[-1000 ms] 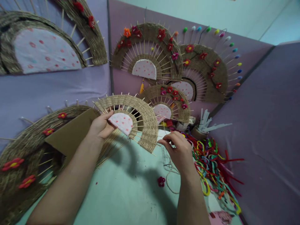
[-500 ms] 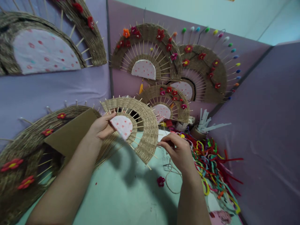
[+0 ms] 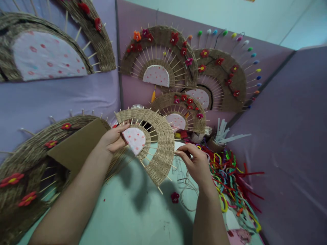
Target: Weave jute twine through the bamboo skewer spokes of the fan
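Observation:
My left hand (image 3: 116, 137) is closed on a woven twine fan (image 3: 162, 136), thumb over its inner band beside the white, red-spotted half-round centre (image 3: 135, 139). Thin wooden sticks radiate through the fan and poke out past its outer rim. At the right rim my right hand (image 3: 194, 160) is pinched, thumb and index fingertip together by a stick's end. A thin twine (image 3: 187, 207) lies in loops on the table below that hand and runs up towards it. What exactly lies between the fingertips is too small to see clearly. A dark red flower (image 3: 175, 197) lies near the loops.
Finished fans with red flowers (image 3: 159, 34) hang on the purple wall. A large flowered fan (image 3: 15, 166) and a brown board (image 3: 79, 146) stand at left. Coloured pipe cleaners (image 3: 232, 180) heap at right, beside a holder of white strips (image 3: 222, 132). The table (image 3: 122, 217) is pale green.
The fan has tilted and shifted slightly right and down, its lower corner dropping. My right hand stays pinched at its rim, slightly higher and further right.

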A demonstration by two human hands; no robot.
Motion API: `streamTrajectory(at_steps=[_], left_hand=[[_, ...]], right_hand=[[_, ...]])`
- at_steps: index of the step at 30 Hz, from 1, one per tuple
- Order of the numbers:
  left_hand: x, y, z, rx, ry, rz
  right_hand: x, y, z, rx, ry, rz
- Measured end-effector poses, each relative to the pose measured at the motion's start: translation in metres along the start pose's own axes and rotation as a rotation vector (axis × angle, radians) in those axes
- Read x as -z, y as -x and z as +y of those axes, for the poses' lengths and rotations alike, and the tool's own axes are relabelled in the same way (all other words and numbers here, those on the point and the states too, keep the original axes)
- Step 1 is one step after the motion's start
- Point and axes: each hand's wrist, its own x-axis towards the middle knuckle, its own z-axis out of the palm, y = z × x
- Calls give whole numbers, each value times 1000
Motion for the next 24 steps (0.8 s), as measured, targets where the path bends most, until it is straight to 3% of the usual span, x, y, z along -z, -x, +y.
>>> streamTrajectory(at_steps=[10, 24], left_hand=[[3, 0, -2, -4, -79, -58], [5, 3, -2, 4, -147, -181]], right_hand=[[8, 3, -4, 165, 125, 47], [14, 6, -7, 83, 61, -122]])
